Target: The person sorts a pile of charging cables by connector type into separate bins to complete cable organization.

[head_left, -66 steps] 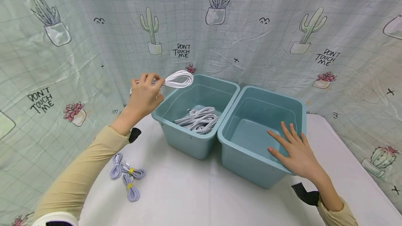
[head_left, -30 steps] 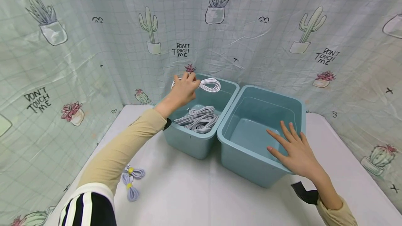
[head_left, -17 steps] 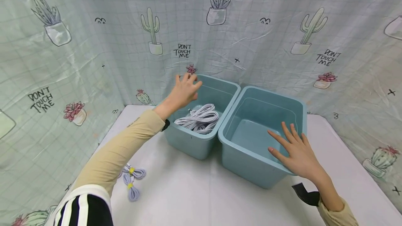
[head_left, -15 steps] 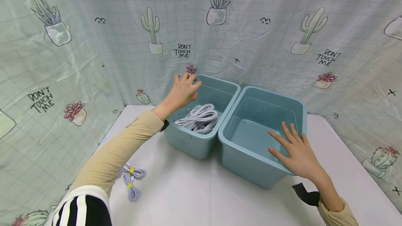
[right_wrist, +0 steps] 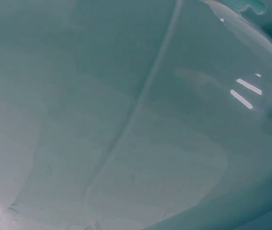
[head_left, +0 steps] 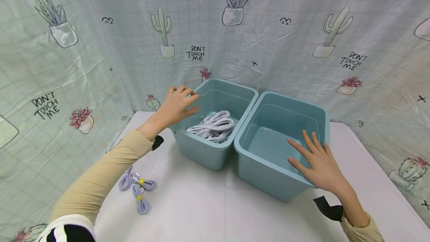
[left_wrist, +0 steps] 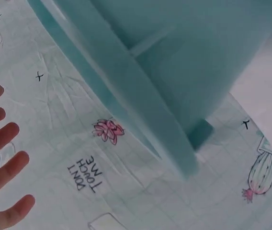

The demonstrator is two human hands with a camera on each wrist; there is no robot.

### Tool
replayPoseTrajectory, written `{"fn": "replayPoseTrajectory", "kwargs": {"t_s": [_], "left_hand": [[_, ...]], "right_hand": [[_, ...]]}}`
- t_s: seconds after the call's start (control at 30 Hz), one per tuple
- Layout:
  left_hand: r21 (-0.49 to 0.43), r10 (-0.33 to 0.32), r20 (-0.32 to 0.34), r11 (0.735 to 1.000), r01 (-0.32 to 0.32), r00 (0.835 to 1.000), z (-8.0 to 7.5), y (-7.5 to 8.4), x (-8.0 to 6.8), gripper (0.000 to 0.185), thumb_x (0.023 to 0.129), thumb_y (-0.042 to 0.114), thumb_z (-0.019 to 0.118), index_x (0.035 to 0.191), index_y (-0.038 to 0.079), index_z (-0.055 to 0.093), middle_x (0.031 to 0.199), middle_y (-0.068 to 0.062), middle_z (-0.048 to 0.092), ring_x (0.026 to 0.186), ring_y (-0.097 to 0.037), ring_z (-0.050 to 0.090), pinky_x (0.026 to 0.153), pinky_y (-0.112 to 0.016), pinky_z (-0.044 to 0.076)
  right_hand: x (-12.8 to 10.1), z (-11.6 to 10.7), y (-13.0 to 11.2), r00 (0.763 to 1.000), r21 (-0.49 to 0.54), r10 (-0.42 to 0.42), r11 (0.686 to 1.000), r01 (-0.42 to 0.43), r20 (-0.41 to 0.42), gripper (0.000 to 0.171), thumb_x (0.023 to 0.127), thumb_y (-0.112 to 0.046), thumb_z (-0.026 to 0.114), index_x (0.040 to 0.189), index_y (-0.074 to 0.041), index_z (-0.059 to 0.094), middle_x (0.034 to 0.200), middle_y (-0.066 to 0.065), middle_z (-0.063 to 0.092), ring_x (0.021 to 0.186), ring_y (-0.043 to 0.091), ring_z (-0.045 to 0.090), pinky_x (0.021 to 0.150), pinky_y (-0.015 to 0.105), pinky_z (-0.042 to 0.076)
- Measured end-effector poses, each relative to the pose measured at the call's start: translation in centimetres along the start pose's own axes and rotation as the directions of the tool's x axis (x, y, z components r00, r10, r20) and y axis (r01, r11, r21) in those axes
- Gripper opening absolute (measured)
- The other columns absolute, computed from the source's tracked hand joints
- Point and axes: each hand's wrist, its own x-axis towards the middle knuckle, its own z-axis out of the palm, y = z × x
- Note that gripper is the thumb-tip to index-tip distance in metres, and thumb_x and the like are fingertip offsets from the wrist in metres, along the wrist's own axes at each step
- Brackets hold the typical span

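My left hand hovers over the left rim of the left teal bin, fingers loosely bent and holding nothing. In the left wrist view its spread fingers are apart from the bin's rim. Inside that bin lies a pile of coiled white cables. My right hand rests at the front right rim of the right teal bin, fingers spread over its inside. The right wrist view shows only teal bin wall, no fingers.
Several lavender cable bundles, two with yellow ties, lie on the white table at the left; one is the front bundle. The bins stand side by side. A cactus-print curtain hangs behind and along both sides.
My left hand carried a coiled white cable right over the left bin and let it drop onto the pile. Then it drew back left. My right hand has stayed put.
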Motion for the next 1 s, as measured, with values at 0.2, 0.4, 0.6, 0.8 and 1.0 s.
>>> {"fn": "replayPoseTrajectory", "kwargs": {"t_s": [0.2,0.4,0.6,0.8,1.0], "left_hand": [[-0.021,-0.010,-0.032,1.000,0.010,0.999,-1.1,-0.6,-2.7,0.025,0.080,0.022,0.064,0.104,0.014,0.062,0.096,-0.008,0.059,0.090,-0.027,0.049,0.077,-0.048,0.037],[-0.022,-0.030,-0.109,0.999,0.028,0.994,-1.9,-1.4,-5.7,0.025,0.077,0.017,0.066,0.102,0.011,0.064,0.095,-0.008,0.061,0.090,-0.028,0.052,0.073,-0.047,0.040],[-0.017,-0.025,-0.177,1.000,0.023,0.984,-2.0,-2.0,-8.7,0.027,0.072,0.013,0.066,0.099,0.008,0.065,0.088,-0.009,0.062,0.083,-0.027,0.054,0.065,-0.043,0.042],[-0.033,0.011,-0.199,0.999,-0.018,0.980,-1.6,-2.0,-11.8,0.026,0.069,0.011,0.066,0.095,0.006,0.065,0.084,-0.008,0.063,0.080,-0.027,0.056,0.061,-0.040,0.042],[-0.084,0.063,-0.140,0.994,-0.075,0.988,-0.8,-2.2,-15.1,0.028,0.088,0.028,0.047,0.095,0.008,0.065,0.084,-0.005,0.062,0.079,-0.022,0.056,0.061,-0.039,0.044]], "right_hand": [[-0.1,-0.1,0.0,1.000,0.002,0.000,1.000,0.000,-0.007,0.056,0.088,-0.043,0.048,0.138,-0.023,0.033,0.148,0.020,0.007,0.136,0.040,-0.004,0.096,0.069,0.005],[-0.2,0.1,0.2,1.000,0.006,-0.004,1.000,0.005,-0.017,0.056,0.088,-0.042,0.048,0.138,-0.023,0.033,0.149,0.019,0.007,0.137,0.039,-0.005,0.097,0.069,0.004],[-0.2,0.2,0.2,1.000,0.012,-0.009,1.000,0.009,-0.026,0.055,0.088,-0.042,0.048,0.138,-0.023,0.034,0.149,0.019,0.007,0.137,0.039,-0.004,0.097,0.068,0.003],[-0.1,0.2,0.1,1.000,0.010,-0.005,1.000,0.006,-0.021,0.056,0.088,-0.042,0.048,0.138,-0.023,0.033,0.149,0.019,0.007,0.137,0.038,-0.005,0.097,0.069,0.004],[0.0,0.3,0.0,1.000,0.017,-0.008,1.000,0.008,-0.019,0.056,0.088,-0.042,0.048,0.138,-0.023,0.033,0.149,0.019,0.007,0.137,0.038,-0.005,0.097,0.069,0.003]]}}
